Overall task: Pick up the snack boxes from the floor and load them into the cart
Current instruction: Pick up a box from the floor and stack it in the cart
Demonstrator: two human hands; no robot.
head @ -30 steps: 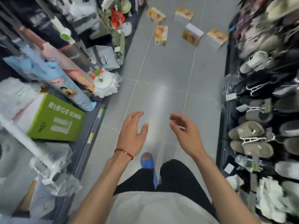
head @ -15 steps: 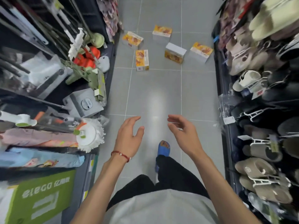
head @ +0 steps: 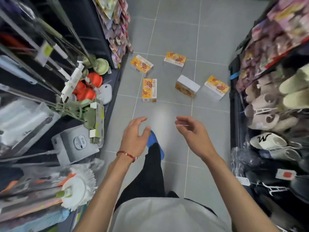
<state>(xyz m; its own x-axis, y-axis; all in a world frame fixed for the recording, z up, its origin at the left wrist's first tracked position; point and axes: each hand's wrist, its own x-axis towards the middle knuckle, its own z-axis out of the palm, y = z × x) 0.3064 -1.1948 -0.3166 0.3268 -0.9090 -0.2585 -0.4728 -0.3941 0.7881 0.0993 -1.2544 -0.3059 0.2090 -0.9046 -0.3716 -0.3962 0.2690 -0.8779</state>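
Observation:
Several orange-and-white snack boxes lie scattered on the grey tiled floor ahead. One snack box (head: 149,90) lies flat nearest me, another (head: 141,65) sits by the left shelf, a third (head: 175,59) is farther back. A box on its side (head: 187,86) and one more (head: 216,87) lie toward the right shelf. My left hand (head: 134,137) and my right hand (head: 194,133) hover empty in front of me with fingers loosely curved, well short of the boxes. No cart is in view.
The aisle is narrow. Left shelves (head: 50,81) hold mops, cleaning tools and a grey box (head: 75,144). The right rack (head: 275,114) carries slippers and packaged goods. My blue slipper (head: 155,143) steps forward on the floor (head: 167,164).
I have walked forward along the aisle, so the boxes are much closer. Both hands stay raised and empty in about the same pose.

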